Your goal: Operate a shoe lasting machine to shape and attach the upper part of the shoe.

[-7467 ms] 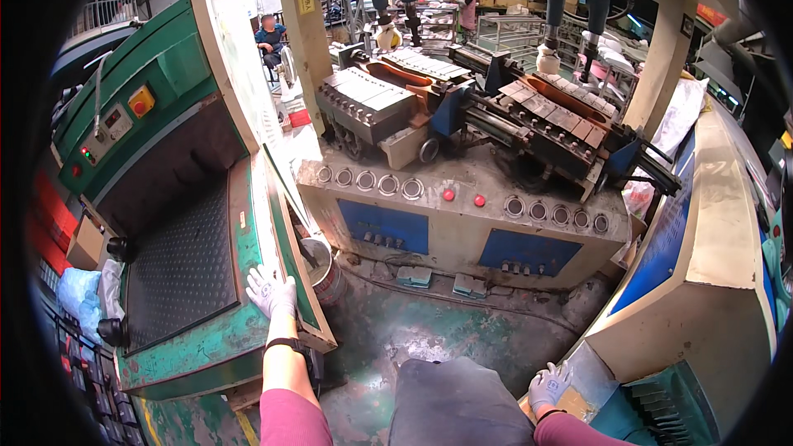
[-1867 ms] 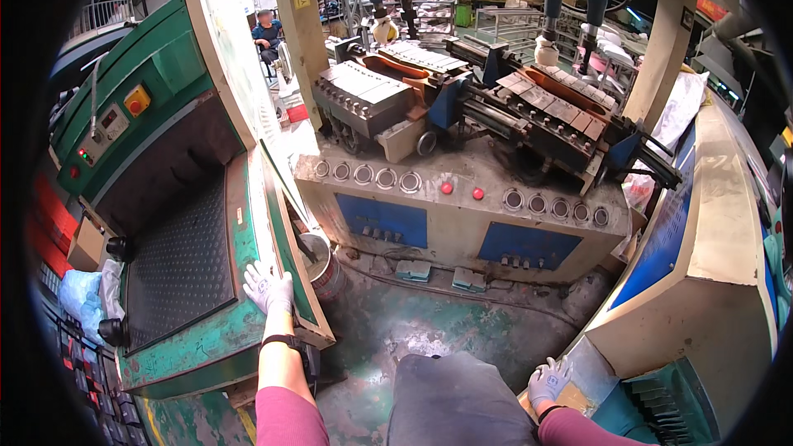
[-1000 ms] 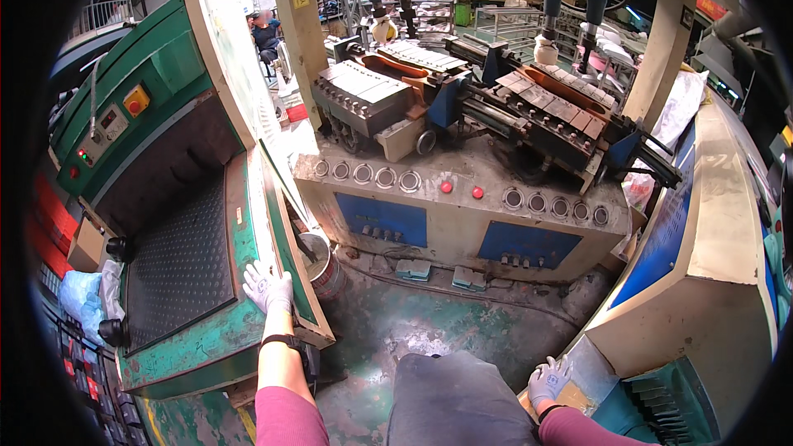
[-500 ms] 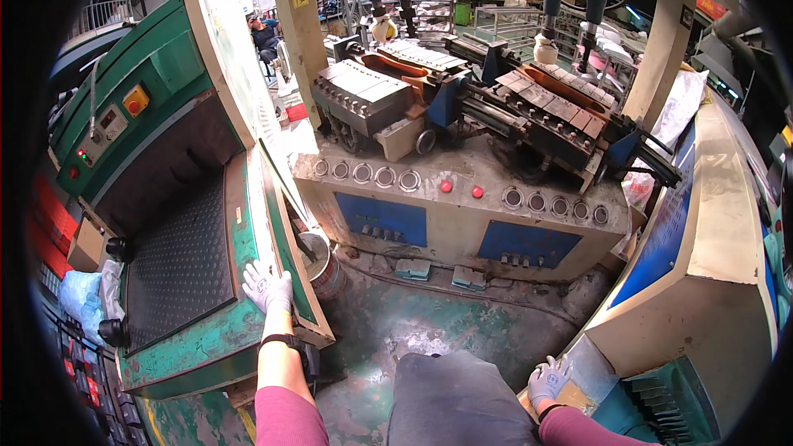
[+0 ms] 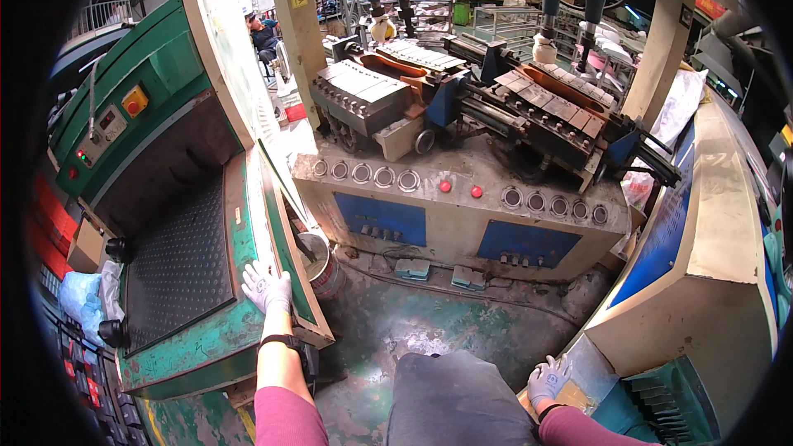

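My left hand (image 5: 268, 287), in a white glove, lies spread on the green front frame of the machine (image 5: 194, 343) at the left. No object shows in it. At the lower right my right hand (image 5: 548, 381), gloved the same way, rests on the edge of a ledge (image 5: 591, 370) beside the beige machine (image 5: 710, 314). Its fingers stretch forward and hold nothing that I can see. A black textured pad (image 5: 182, 268) covers the green machine's bed, left of my left hand.
Ahead stands a beige machine base (image 5: 458, 231) with blue panels and clamping moulds on top. Two foot pedals (image 5: 412, 269) and a cable lie on the floor before it. A bucket (image 5: 324, 268) stands beside the green machine. A person (image 5: 264, 37) sits farther back.
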The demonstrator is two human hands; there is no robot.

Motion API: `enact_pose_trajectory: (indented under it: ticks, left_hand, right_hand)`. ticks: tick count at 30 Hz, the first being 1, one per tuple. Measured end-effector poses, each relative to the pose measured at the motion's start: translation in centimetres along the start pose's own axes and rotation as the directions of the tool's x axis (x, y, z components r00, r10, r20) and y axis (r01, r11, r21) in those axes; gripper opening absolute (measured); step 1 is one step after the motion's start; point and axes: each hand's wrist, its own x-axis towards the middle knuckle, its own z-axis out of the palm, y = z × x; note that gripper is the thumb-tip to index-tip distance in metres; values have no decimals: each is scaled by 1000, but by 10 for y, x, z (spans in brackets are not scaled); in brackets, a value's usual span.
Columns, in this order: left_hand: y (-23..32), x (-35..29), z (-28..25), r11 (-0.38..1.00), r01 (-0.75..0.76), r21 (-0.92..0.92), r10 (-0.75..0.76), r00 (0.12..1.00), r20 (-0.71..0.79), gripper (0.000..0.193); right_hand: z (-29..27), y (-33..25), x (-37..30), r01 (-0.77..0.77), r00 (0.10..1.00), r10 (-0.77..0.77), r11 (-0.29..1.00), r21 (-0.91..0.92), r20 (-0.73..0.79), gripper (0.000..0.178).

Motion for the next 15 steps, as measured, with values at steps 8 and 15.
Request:
enact_pose_trajectory:
  ticks: [8,15]
  left_hand:
    - [1,-2,-2,1000,-6,2,6,1000,2,91]
    - [0,-2,-2,1000,-12,14,12,1000,4,90]
  right_hand:
    - [1,0,0,-1,1000,2,1000,23,-15,19]
    - [0,0,-1,2,1000,-2,1000,30,-20,18]
